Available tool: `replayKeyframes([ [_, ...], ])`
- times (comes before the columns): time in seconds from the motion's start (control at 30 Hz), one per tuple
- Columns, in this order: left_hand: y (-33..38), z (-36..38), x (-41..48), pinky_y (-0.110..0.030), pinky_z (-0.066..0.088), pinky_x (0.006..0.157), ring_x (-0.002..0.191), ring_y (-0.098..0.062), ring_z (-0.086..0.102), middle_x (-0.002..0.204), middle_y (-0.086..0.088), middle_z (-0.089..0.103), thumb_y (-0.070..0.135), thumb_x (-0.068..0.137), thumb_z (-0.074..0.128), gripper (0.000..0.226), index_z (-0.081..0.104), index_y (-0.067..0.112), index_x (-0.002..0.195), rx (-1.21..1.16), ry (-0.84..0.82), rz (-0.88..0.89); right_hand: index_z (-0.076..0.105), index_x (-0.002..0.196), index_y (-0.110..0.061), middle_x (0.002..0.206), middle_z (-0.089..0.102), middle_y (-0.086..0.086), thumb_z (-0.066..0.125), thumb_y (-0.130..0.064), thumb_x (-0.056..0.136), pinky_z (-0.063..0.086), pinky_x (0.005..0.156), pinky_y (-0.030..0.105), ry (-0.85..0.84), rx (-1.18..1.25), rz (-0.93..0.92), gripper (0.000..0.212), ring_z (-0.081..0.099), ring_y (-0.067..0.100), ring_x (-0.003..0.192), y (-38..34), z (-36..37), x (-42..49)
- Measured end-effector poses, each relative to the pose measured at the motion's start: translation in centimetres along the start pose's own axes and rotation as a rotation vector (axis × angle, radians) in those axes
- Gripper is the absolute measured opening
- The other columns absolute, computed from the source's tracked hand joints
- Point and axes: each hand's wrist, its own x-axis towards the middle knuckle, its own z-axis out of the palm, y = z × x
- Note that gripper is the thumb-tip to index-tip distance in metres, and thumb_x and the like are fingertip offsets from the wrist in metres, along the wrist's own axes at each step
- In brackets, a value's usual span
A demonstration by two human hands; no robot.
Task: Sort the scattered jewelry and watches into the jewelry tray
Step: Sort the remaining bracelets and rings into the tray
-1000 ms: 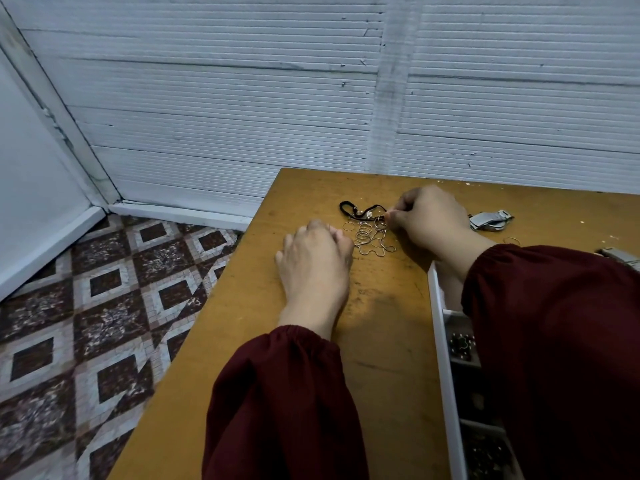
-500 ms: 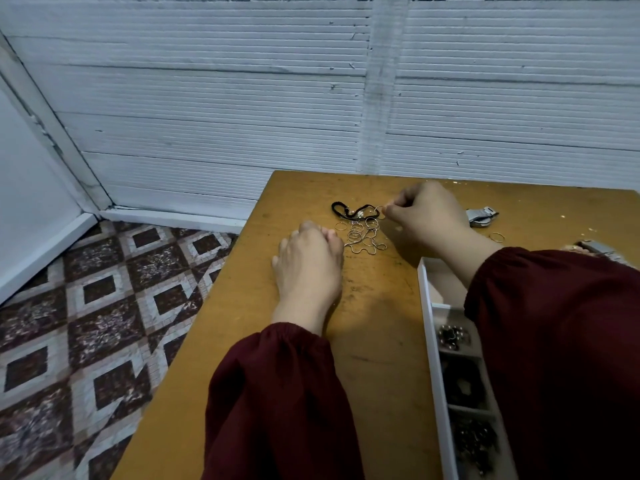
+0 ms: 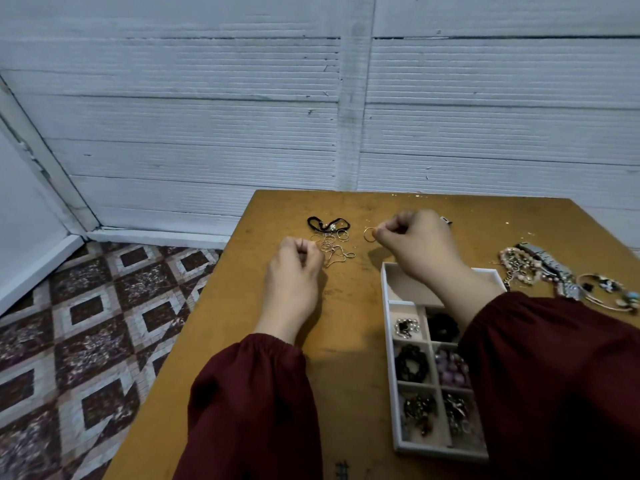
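Note:
My right hand (image 3: 417,242) pinches a thin gold ring (image 3: 370,234) between thumb and finger, just above the table and beyond the far end of the white jewelry tray (image 3: 387,306). My left hand (image 3: 294,271) rests on the table with its fingers curled, touching a small pile of thin rings and a fine chain (image 3: 330,249). A black cord bracelet (image 3: 327,223) lies behind that pile. The tray's compartments hold dark beaded pieces; its far compartment is bare where my arm does not cover it.
A heap of bracelets and a metal watch (image 3: 540,265) lies at the right of the wooden table (image 3: 346,341). The table's left edge drops to a patterned tile floor (image 3: 86,323). A white ribbed wall (image 3: 311,116) stands behind.
My right hand has lifted one ring out of the pile and drawn it to the right. The view has tilted down, showing the tray and the right-hand heap.

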Motion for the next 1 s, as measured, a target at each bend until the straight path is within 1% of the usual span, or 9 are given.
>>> replayKeyframes([
  [0.13, 0.7, -0.5, -0.8, -0.035, 0.046, 0.063, 0.067, -0.018, 0.053, 0.075, 0.004, 0.057, 0.025, 0.097, 0.046, 0.016, 0.05, 0.024, 0.081, -0.015, -0.009, 0.011, 0.058, 0.058, -0.028, 0.065, 0.061, -0.013, 0.065, -0.03, 0.083, 0.049, 0.071, 0.032, 0.012, 0.027, -0.006, 0.025, 0.062, 0.019, 0.075, -0.3, -1.5, -1.5],
  [0.2, 1.3, -0.8, -1.2, -0.032, 0.042, 0.062, 0.064, -0.015, 0.049, 0.073, 0.006, 0.054, 0.024, 0.097, 0.047, 0.016, 0.051, 0.022, 0.082, -0.02, -0.017, 0.017, 0.057, 0.057, -0.028, 0.062, 0.059, -0.015, 0.065, -0.029, 0.083, 0.046, 0.068, 0.029, 0.022, 0.034, -0.011, 0.026, 0.061, 0.018, 0.073, -0.4, -2.2, -2.3],
  [0.3, 2.6, -1.4, -1.9, -0.026, 0.039, 0.057, 0.061, -0.011, 0.045, 0.069, 0.007, 0.051, 0.021, 0.097, 0.048, 0.014, 0.054, 0.016, 0.085, -0.008, -0.013, 0.046, 0.057, 0.056, -0.03, 0.061, 0.058, -0.018, 0.066, -0.029, 0.083, 0.049, 0.076, 0.033, 0.033, 0.054, -0.021, 0.029, 0.062, 0.016, 0.075, -0.6, -3.3, -3.5],
  [0.4, 4.3, -1.8, -2.3, -0.01, 0.034, 0.045, 0.047, 0.002, 0.044, 0.064, 0.007, 0.049, 0.016, 0.096, 0.051, 0.012, 0.055, 0.011, 0.087, -0.048, -0.015, 0.057, 0.057, 0.057, -0.03, 0.063, 0.06, -0.017, 0.067, -0.03, 0.082, 0.051, 0.08, 0.037, 0.038, 0.08, -0.024, 0.027, 0.064, 0.017, 0.077, -0.5, -4.2, -4.6],
  [0.5, 5.6, -2.3, -2.8, -0.009, 0.031, 0.042, 0.044, 0.001, 0.042, 0.064, 0.007, 0.048, 0.014, 0.095, 0.052, 0.012, 0.056, 0.013, 0.083, -0.061, -0.024, 0.069, 0.058, 0.059, -0.03, 0.064, 0.061, -0.016, 0.067, -0.031, 0.081, 0.051, 0.077, 0.034, 0.051, 0.097, -0.024, 0.025, 0.064, 0.017, 0.078, -0.4, -5.2, -5.8],
  [0.6, 6.8, -2.7, -3.4, -0.008, 0.033, 0.046, 0.054, -0.003, 0.041, 0.066, 0.008, 0.049, 0.016, 0.095, 0.053, 0.013, 0.056, 0.017, 0.082, -0.067, -0.041, 0.096, 0.059, 0.06, -0.031, 0.065, 0.061, -0.017, 0.067, -0.032, 0.082, 0.047, 0.071, 0.029, 0.056, 0.107, -0.024, 0.024, 0.062, 0.015, 0.075, -0.5, -6.3, -6.8],
  [0.7, 7.8, -2.9, -4.0, -0.014, 0.038, 0.058, 0.062, -0.003, 0.048, 0.074, 0.006, 0.056, 0.017, 0.094, 0.055, 0.002, 0.057, 0.017, 0.094, -0.1, -0.048, 0.1, 0.06, 0.062, -0.03, 0.07, 0.065, -0.013, 0.067, -0.032, 0.082, 0.043, 0.066, 0.027, 0.067, 0.118, -0.026, 0.021, 0.062, 0.014, 0.072, -0.3, -6.8, -7.8],
  [0.8, 8.2, -3.0, -3.9, -0.022, 0.039, 0.065, 0.071, -0.006, 0.054, 0.08, 0.0, 0.062, 0.02, 0.094, 0.057, 0.014, 0.052, 0.017, 0.106, -0.126, -0.032, 0.094, 0.059, 0.061, -0.031, 0.066, 0.063, -0.014, 0.067, -0.034, 0.082, 0.041, 0.062, 0.026, 0.061, 0.129, -0.006, 0.023, 0.061, 0.013, 0.065, -0.1, -6.8, -7.9],
  [1.0, 10.8, -3.1, -6.1, -0.022, 0.04, 0.066, 0.075, -0.006, 0.057, 0.085, -0.002, 0.064, 0.022, 0.094, 0.058, 0.018, 0.048, 0.02, 0.109, -0.174, -0.021, 0.146, 0.064, 0.07, -0.027, 0.067, 0.062, -0.012, 0.066, -0.035, 0.084, 0.043, 0.065, 0.03, 0.088, 0.178, -0.01, 0.016, 0.059, 0.016, 0.069, 0.9, -8.8, -10.3],
])
